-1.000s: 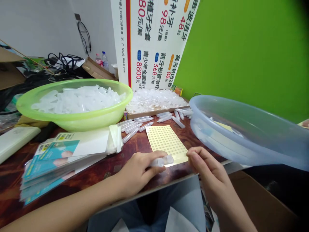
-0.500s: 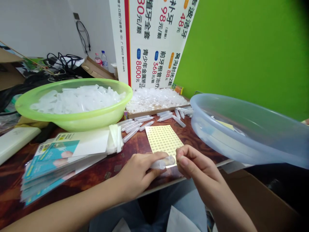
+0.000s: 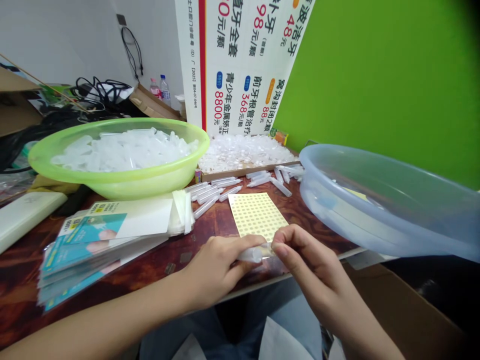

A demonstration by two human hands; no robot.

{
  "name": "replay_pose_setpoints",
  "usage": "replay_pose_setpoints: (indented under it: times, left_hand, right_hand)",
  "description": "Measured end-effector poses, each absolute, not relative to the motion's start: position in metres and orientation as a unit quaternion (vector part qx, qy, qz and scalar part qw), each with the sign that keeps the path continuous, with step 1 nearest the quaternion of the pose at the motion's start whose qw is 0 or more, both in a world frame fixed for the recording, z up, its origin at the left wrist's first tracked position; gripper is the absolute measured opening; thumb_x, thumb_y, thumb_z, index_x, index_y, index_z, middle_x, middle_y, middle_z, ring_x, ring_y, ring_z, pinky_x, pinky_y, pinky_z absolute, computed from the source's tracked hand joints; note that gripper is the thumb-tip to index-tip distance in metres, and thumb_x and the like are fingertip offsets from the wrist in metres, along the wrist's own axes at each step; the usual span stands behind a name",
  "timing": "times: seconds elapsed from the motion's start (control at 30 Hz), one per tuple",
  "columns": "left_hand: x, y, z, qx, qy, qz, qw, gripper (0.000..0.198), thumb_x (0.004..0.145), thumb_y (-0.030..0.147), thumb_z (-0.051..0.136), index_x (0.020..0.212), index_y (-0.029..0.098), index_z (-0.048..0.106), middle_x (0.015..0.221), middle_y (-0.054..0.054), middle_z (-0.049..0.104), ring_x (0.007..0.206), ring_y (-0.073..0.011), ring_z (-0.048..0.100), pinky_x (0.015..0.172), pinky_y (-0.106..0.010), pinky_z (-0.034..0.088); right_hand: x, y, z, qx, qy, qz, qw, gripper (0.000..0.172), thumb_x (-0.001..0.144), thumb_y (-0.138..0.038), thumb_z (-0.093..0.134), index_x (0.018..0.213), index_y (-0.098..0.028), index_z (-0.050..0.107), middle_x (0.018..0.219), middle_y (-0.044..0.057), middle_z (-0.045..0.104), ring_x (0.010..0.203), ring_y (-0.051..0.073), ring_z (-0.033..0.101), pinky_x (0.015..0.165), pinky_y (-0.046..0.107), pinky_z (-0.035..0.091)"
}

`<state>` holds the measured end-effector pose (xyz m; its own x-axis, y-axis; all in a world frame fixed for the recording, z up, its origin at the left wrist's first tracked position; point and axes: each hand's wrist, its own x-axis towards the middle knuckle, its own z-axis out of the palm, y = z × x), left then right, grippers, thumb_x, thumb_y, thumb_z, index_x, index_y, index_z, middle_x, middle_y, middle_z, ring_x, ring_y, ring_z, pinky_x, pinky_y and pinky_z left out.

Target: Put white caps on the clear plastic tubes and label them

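1. We are wrapping our left hand point(image 3: 219, 270) around a frosted plastic tube point(image 3: 252, 255), which is resting just below the sticker sheet point(image 3: 257, 216).
2. We are pressing the fingertips point(image 3: 279, 248) of our right hand point(image 3: 311, 255) together at the tube's end, close beside the left hand. We cannot tell whether a sticker is between them.
3. The thin yellow sheet is lying flat on the glossy wooden desk point(image 3: 157, 265), with rows of small round dots covering it.
4. Beyond the sheet, smooth loose tubes point(image 3: 210, 192) are lying scattered, and clear caps point(image 3: 240, 152) are heaping up in a shallow tray point(image 3: 243, 171).
5. Left of the sheet, a green plastic basin point(image 3: 116, 182) is brimming with more tubes, so much is left unhandled. Glossy sleeved cards point(image 3: 86, 250) are stacking up beside it.
6. Right of the sheet, a translucent blue basin point(image 3: 375, 210) is tilting, with only a little showing inside.
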<state>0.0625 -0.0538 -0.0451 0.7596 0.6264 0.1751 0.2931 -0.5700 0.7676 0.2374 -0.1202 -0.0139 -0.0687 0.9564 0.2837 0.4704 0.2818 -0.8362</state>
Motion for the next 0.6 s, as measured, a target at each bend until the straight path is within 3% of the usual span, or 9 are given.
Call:
replay_pose_setpoints:
  times: [0.33,0.6]
  left_hand:
    - [0.0608,-0.0536,-0.0551,0.860,0.256,0.235,0.373,0.033,0.090,0.020,0.050,0.122,0.024,0.055,0.121,-0.003,0.065,0.107,-0.0199,0.061,0.092,-0.029,0.044]
    - [0.0603,-0.0509,-0.0505,0.859,0.234,0.227,0.395,0.031,0.089,0.017,0.050,0.119,0.023,0.058,0.123,-0.003,0.064,0.108,-0.0190,0.061,0.095,-0.028,0.043]
  right_hand:
    - [0.2322,-0.1276,-0.0175,-0.577,-0.648,0.222,0.445,0.019,0.090,-0.032,0.050,0.075,-0.021,0.054,0.064,0.000,0.052,0.058,0.013,0.047,0.049,0.023,0.036]
    - [0.2292,-0.1247,-0.0203,-0.563,-0.533,0.366,0.514,0.018,0.083,-0.037,0.062,0.088,-0.022,0.054,0.061,-0.005,0.046,0.051,0.010,0.045,0.045,0.019,0.037]
